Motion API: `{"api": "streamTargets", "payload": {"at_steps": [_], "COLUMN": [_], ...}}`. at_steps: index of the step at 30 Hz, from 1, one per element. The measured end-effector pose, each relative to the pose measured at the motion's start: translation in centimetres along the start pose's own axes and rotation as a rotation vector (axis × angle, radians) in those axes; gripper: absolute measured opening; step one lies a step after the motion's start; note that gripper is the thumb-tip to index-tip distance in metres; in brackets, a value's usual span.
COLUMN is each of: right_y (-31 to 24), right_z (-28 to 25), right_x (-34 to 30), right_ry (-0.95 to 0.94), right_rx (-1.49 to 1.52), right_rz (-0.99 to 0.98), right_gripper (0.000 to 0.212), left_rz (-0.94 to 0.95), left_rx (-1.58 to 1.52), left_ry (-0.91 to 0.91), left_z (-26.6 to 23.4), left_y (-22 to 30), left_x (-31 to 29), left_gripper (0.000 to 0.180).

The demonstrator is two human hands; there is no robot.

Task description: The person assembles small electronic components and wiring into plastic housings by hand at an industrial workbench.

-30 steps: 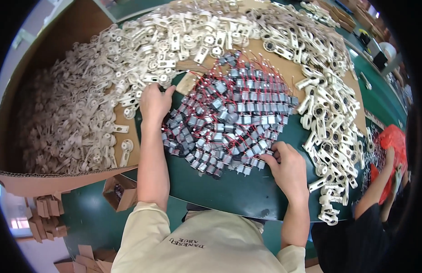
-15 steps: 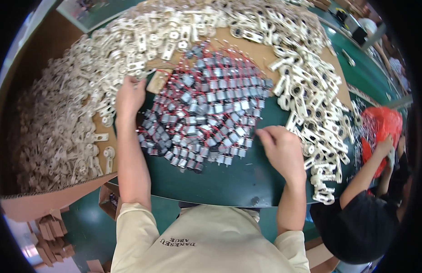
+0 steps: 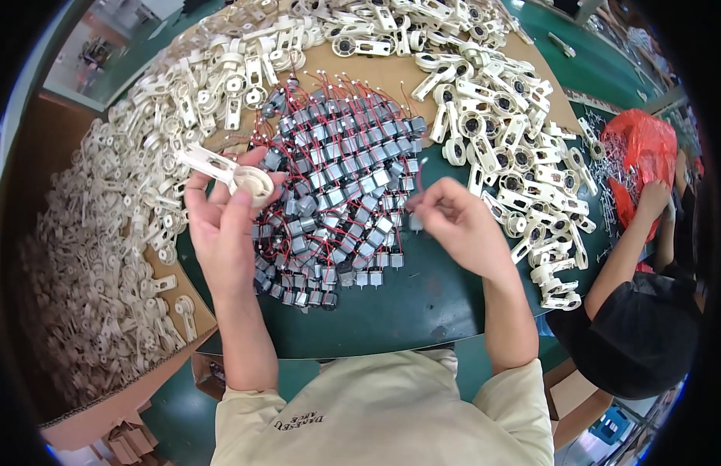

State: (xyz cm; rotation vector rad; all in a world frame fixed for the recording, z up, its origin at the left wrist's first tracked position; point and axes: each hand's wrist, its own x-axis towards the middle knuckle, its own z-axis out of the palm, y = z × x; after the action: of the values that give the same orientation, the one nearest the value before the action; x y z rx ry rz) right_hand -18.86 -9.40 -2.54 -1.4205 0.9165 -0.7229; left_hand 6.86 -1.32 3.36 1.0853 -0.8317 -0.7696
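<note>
Green tabletop [image 3: 352, 326] at the near edge, which curves in front of the worker's pale shirt [image 3: 391, 404]. Just past it, right hand [image 3: 469, 233]: thumb and index finger pressed together, apparently pinching one small motor [image 3: 415, 223], its red lead standing above the grip; remaining fingers curled in. Motor sits beside the right flank of the motor pile [image 3: 337, 182]; fingertips hide part of it, so exact contact cannot be told. Left hand [image 3: 220, 225], toward the table's left edge: thumb pressed on the near rim of a cream housing [image 3: 251, 182], fingers spread behind and beneath it as support. Slotted arm points to the far left corner, round cup tilts up and inward, presumably to keep the hollow in view. Pile occupies the middle, within reach of both hands; its far-right portion lies in rough rows with leads fanned toward the far edge, likely to limit tangling. Plain housings [image 3: 119, 202] fill a carton [image 3: 127, 404] at the left edge; housings with dark discs [image 3: 523, 159] run along the right side, probably kept separate to avoid mixing. Beyond the right edge, a co-worker's hand [image 3: 654, 198] at a red bag [image 3: 651, 140]. Cardboard sheet [image 3: 317, 68] underlies the far side.
</note>
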Motion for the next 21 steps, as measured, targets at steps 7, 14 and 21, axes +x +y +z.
{"api": "streamTargets", "payload": {"at_steps": [7,14,21], "right_y": [-2.5,-3.0,-3.8], "right_z": [-0.1,2.0,3.7], "right_x": [-0.2,-1.8,-3.2], "right_ry": [0.012,-0.151,-0.353], "right_rx": [0.302,0.070,0.060], "right_rz": [0.080,-0.147,-0.193], "right_gripper": [0.015,0.015,0.013], "left_rz": [-0.114,-0.271,-0.278], "left_rx": [-0.288,-0.391,-0.294], "left_ry": [-0.232,-0.339,-0.403], "left_z": [1.0,0.4,1.2], "left_y": [-1.5,-2.2,-3.6], "left_x": [-1.8,-3.8,-4.3], "left_gripper": [0.044,0.037,0.038]}}
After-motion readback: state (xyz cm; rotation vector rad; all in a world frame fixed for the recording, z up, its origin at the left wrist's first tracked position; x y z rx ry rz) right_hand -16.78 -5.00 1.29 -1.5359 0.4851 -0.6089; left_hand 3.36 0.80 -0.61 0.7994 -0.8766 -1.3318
